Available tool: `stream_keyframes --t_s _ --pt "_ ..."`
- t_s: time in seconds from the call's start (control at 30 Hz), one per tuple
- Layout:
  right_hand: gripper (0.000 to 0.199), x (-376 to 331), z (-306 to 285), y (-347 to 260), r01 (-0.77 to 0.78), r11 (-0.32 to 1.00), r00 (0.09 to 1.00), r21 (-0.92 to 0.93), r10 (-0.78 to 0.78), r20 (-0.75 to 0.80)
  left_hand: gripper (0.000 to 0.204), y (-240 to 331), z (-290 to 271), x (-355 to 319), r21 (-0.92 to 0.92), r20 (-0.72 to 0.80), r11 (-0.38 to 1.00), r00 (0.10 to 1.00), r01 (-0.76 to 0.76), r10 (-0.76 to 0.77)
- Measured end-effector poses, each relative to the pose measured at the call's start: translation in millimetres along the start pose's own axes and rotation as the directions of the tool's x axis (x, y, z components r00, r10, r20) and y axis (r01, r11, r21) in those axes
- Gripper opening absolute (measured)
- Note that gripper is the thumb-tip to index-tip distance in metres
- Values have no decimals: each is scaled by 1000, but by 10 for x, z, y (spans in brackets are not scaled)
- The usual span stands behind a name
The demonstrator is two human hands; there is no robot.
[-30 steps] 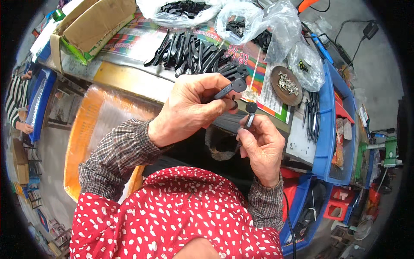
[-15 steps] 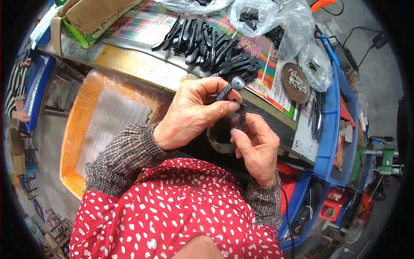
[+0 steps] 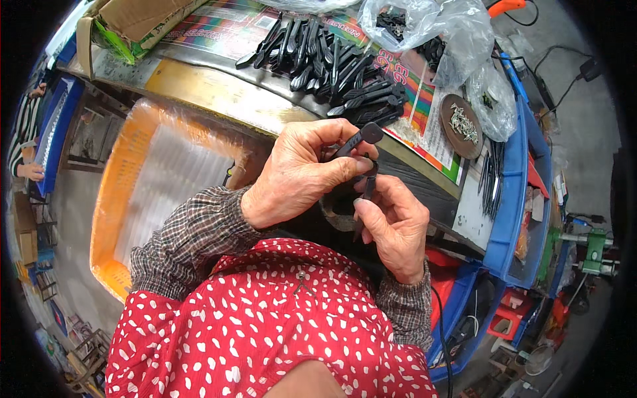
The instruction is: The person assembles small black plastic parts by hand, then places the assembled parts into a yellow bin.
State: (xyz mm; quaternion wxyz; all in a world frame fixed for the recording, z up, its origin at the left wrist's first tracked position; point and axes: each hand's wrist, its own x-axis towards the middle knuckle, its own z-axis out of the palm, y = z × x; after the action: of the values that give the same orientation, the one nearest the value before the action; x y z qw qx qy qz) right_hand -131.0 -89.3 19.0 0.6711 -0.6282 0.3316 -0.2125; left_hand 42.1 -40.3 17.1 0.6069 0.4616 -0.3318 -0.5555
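In front of my chest, my left hand (image 3: 292,174) pinches a black plastic part with a round disc-shaped end (image 3: 372,133) between thumb and fingers. The disc pokes out past my fingertips. Close beside it, my right hand (image 3: 397,229) grips a slim dark strip-like piece (image 3: 369,187), held roughly upright, its upper end by my left thumb. Whether the two pieces touch or are joined is hidden by the fingers. Beyond the hands, a heap of black plastic handle-like parts (image 3: 335,63) lies on the workbench (image 3: 199,85).
A round brown dish (image 3: 449,134) of small metal screws sits at right, near thin black strips (image 3: 491,176) and clear plastic bags (image 3: 458,50). Blue bins (image 3: 499,245) line the right side. At left stand a plastic-lined orange basket (image 3: 106,232) and a cardboard box (image 3: 133,23).
The disc-ended part has turned in my left hand, so its round face now looks darker and tilts differently. Both hands keep nearly the same place and grip.
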Motion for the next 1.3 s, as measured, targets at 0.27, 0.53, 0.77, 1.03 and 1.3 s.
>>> stream_keyframes --t_s 0.27,0.53,0.77,1.03,1.3 --pt "23 -9 10 42 -15 1000 1000 -17 15 -10 14 -102 -1 -11 26 -21 999 999 -31 31" --pt "23 -15 10 84 -19 1000 1000 -7 19 -17 14 -146 6 -9 -14 -21 1000 1000 -11 11" --pt "24 -22 12 98 -28 999 999 -17 28 -33 13 -193 -4 0 -3 -8 999 999 -41 41" --pt "26 -15 24 112 -2 1000 999 -30 1 -34 11 -274 -30 23 74 0 983 986 -165 166" --pt "28 -36 33 154 -36 999 998 -7 35 -54 11 -271 9 -5 30 -38 994 993 -109 110"
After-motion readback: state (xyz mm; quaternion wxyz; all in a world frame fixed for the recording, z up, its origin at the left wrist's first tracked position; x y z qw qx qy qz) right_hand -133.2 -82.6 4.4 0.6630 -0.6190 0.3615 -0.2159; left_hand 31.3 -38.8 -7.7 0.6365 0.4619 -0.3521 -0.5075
